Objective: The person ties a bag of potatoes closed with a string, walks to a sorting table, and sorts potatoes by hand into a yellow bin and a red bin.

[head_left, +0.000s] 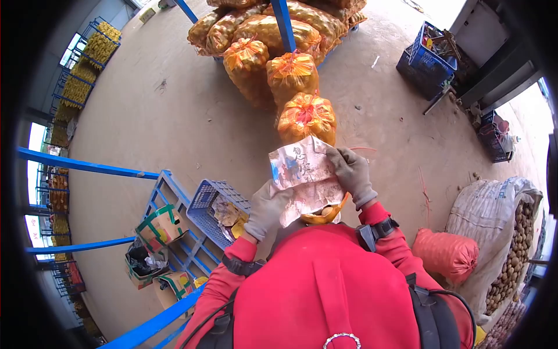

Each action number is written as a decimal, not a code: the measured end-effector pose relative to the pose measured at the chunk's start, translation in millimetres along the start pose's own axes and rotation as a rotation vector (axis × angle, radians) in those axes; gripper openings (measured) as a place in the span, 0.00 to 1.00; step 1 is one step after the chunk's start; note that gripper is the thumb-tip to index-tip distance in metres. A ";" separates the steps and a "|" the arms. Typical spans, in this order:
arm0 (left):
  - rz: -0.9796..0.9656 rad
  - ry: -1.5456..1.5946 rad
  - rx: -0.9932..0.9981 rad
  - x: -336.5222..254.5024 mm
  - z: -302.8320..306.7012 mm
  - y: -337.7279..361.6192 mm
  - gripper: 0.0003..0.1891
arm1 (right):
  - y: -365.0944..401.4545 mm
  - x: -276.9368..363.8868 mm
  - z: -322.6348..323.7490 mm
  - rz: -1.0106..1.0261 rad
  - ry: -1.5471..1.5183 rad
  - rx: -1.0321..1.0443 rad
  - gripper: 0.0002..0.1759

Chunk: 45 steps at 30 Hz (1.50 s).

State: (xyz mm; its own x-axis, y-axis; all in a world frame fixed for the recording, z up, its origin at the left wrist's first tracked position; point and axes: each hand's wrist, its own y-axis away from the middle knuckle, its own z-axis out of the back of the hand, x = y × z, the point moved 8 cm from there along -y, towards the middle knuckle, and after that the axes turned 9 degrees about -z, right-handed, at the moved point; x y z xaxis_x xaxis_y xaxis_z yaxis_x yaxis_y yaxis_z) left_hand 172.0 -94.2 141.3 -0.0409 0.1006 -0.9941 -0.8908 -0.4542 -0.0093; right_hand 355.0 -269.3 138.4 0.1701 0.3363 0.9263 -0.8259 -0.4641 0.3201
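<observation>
A creased, pale pinkish sheet of paper (308, 168) with dark handwritten characters and a blue patch is spread in front of my chest. My right hand (353, 174), in a grey glove, pinches its upper right edge. Its lower left edge is gripped by my left hand (266, 212), gloved in grey too. Below the sheet, close to my body, shows part of an orange mesh bag (321, 218) with a round tan item inside. Just beyond the paper stands a tied, full orange mesh bag (306, 119).
More full mesh bags (247, 67) stand and lie stacked ahead around a blue post (283, 26). At left are a blue plastic basket (203, 212) holding papers, cartons (160, 227) and blue rails. A red mesh sack (446, 254) and a white sack (479, 212) lie at right.
</observation>
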 end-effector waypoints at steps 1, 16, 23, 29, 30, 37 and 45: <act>-0.015 0.031 -0.049 0.6 2.0 0.1 0.11 | -3.0 -7.2 0.3 -0.042 -0.213 0.063 0.18; -0.630 -0.767 0.339 -114.1 1.8 -17.1 0.44 | 78.4 29.0 -13.7 0.378 0.548 -0.023 0.17; -0.501 -0.917 0.625 -33.4 20.8 -58.9 0.09 | 82.1 17.3 -52.7 0.460 0.536 -0.082 0.12; -0.317 -0.284 0.829 19.0 36.2 -40.4 0.13 | 105.2 -47.7 -83.1 0.005 -0.092 -0.093 0.17; -0.284 -0.204 0.868 31.3 34.8 -34.3 0.14 | 114.9 -59.1 -91.0 -0.055 -0.119 -0.111 0.17; 0.182 -0.122 1.078 140.0 0.4 21.2 0.18 | 212.3 -209.2 -94.4 -0.647 -0.435 -0.467 0.25; 0.032 -0.511 0.431 146.0 19.7 -53.9 0.20 | 155.0 -246.1 -72.0 -0.642 -0.540 -0.559 0.25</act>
State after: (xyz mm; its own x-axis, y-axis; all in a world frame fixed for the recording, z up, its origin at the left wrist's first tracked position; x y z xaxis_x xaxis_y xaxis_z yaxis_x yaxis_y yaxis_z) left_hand 205.1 -37.6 -1.2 -0.1847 0.5481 -0.8157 -0.9824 -0.0800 0.1687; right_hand 146.4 -365.0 -54.2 0.7778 -0.0934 0.6216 -0.6023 0.1720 0.7795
